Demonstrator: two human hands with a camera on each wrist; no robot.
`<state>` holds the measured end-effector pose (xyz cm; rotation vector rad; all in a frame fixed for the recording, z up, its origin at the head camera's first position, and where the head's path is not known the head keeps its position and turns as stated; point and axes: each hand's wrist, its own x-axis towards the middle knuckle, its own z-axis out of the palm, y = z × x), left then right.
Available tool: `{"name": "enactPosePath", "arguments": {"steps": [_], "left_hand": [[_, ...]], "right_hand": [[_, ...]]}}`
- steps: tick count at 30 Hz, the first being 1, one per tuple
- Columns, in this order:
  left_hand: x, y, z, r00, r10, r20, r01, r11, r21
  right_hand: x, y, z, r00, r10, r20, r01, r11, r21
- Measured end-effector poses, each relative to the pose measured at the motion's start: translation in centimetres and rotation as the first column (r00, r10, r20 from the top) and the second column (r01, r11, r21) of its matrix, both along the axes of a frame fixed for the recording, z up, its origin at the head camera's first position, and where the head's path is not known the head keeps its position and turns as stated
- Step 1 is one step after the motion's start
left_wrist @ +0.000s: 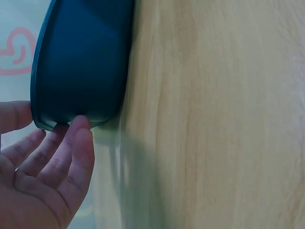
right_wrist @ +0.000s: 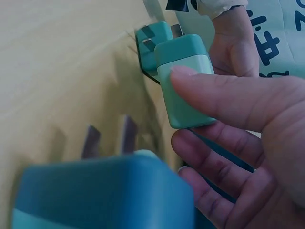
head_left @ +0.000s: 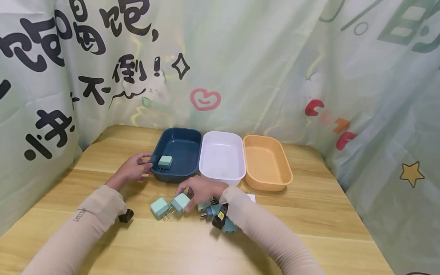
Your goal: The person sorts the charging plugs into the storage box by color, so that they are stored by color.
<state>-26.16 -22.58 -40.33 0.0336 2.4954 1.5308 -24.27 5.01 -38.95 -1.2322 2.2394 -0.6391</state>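
Note:
My left hand [head_left: 135, 168] is at the left end of the dark blue tray [head_left: 187, 177], thumb at its rim and fingertips against its outer wall, as the left wrist view shows. One mint green plug charger [head_left: 165, 162] lies inside that tray. In front of the trays my right hand [head_left: 201, 190] pinches another mint green charger [right_wrist: 183, 90] between thumb and fingers. A third mint green charger [head_left: 159, 208] lies on the table just left of it, prongs facing right. Under and beside my right wrist are several blue and green chargers [head_left: 229, 225], partly hidden by the arm.
A white tray [head_left: 223, 176] stands against the blue one, with an orange tray [head_left: 269, 186] on its right. Part of a white item [head_left: 252, 197] shows behind my right sleeve. The wooden table [head_left: 165, 252] ends at a printed curtain [head_left: 254, 68] behind the trays.

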Motion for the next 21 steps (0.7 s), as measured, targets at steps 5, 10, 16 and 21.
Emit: {"name": "enactPosePath", "arguments": {"steps": [5,10,16,21], "left_hand": [[0.1,-0.1,-0.1,1.0,0.001,0.001,-0.001,1.0,0.01],[0.1,-0.2,-0.1,1.0,-0.002,0.012,0.001,1.0,0.027],[0.1,-0.2,0.1,1.0,-0.009,0.02,0.008,0.999,0.05],[0.2,0.1,0.4,1.0,-0.002,0.023,0.002,1.0,0.01]], "right_hand": [[-0.3,-0.1,0.2,0.999,-0.02,0.039,0.022,0.999,-0.049],[-0.7,0.0,0.5,0.997,-0.043,0.058,0.047,0.996,-0.076],[-1.0,0.0,1.2,0.998,-0.052,0.022,0.054,0.994,-0.094],[-1.1,0.0,1.4,0.996,-0.087,0.031,0.09,0.991,-0.101]]}}
